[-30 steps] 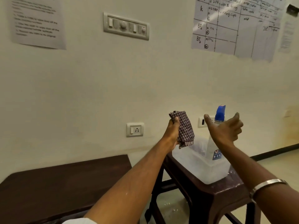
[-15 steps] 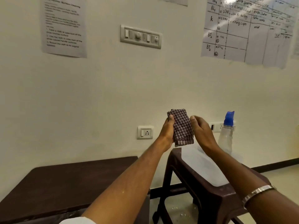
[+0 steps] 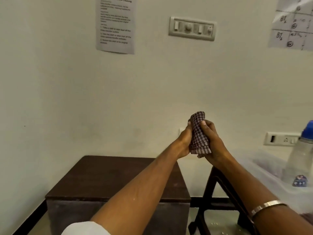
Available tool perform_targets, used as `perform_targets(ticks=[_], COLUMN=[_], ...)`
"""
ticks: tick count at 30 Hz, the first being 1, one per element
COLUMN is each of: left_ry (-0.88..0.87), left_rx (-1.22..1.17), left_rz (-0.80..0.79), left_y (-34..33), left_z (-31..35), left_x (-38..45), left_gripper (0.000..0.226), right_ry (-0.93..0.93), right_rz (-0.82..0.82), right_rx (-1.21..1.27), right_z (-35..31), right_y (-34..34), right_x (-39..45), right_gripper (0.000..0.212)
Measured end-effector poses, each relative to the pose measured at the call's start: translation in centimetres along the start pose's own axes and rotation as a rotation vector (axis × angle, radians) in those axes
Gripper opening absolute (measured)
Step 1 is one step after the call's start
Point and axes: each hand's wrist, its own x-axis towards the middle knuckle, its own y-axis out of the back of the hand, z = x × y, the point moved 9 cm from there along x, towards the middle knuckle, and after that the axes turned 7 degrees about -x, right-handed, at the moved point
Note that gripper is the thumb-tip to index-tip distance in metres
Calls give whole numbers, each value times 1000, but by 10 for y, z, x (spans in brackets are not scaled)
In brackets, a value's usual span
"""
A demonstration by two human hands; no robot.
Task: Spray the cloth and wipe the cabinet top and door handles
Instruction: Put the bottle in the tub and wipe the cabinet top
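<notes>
A folded checked cloth (image 3: pixel 198 133) stands upright between both my hands, raised in front of the wall. My left hand (image 3: pixel 183 143) grips its left side and my right hand (image 3: pixel 212 141) wraps round its right side. The dark brown cabinet top (image 3: pixel 110 178) lies below and to the left of the hands. A clear spray bottle with a blue cap (image 3: pixel 300 160) stands at the right edge of the view, apart from both hands. No door handles are in sight.
A dark plastic stool (image 3: pixel 218 185) stands right of the cabinet and carries a translucent tub (image 3: pixel 264 168) that holds the bottle. Wall sockets (image 3: pixel 281 139), a switch panel (image 3: pixel 192 28) and paper notices (image 3: pixel 116 25) are on the wall.
My right hand left the spray bottle, moved left and closed round the cloth beside my left hand. The view has swung left, bringing the cabinet toward the middle.
</notes>
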Motion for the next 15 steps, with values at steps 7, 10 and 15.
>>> perform_targets(ticks=[7, 10, 15], left_ry=[21, -77, -291], left_rx=[641, 1013, 1382], left_rz=[331, 378, 509], left_y=[82, 113, 181], left_z=[2, 4, -16], left_x=[10, 5, -18], left_gripper=[74, 57, 39], right_ry=[-64, -116, -213], right_rz=[72, 84, 185], right_rx=[207, 264, 135], right_z=[62, 99, 160], right_y=[-27, -27, -6], right_x=[18, 23, 33], right_gripper=[23, 20, 24])
